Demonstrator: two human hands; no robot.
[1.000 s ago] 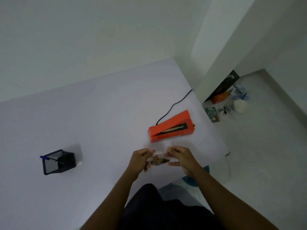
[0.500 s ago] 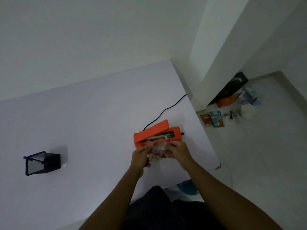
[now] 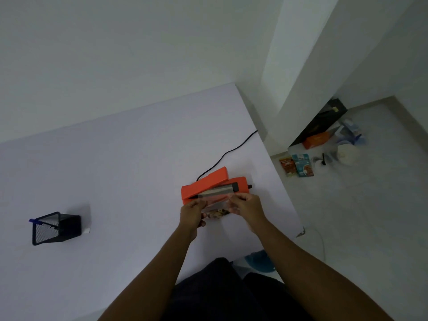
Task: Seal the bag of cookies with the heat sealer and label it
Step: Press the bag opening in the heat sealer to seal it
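While both forearms reached forward over the white desk (image 3: 120, 163), the left hand (image 3: 191, 215) and right hand (image 3: 249, 208) each had a grip pinched on one side of the clear bag of cookies (image 3: 216, 205), holding it between them. Its upper edge lay at the open mouth of the orange heat sealer (image 3: 214, 185) just beyond. A black cord (image 3: 228, 154) ran farther back. Well to the left stood a black mesh pen holder (image 3: 55, 228).

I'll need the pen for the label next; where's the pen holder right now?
The black mesh pen holder stands on the white table, far to the left of both hands and the orange heat sealer.
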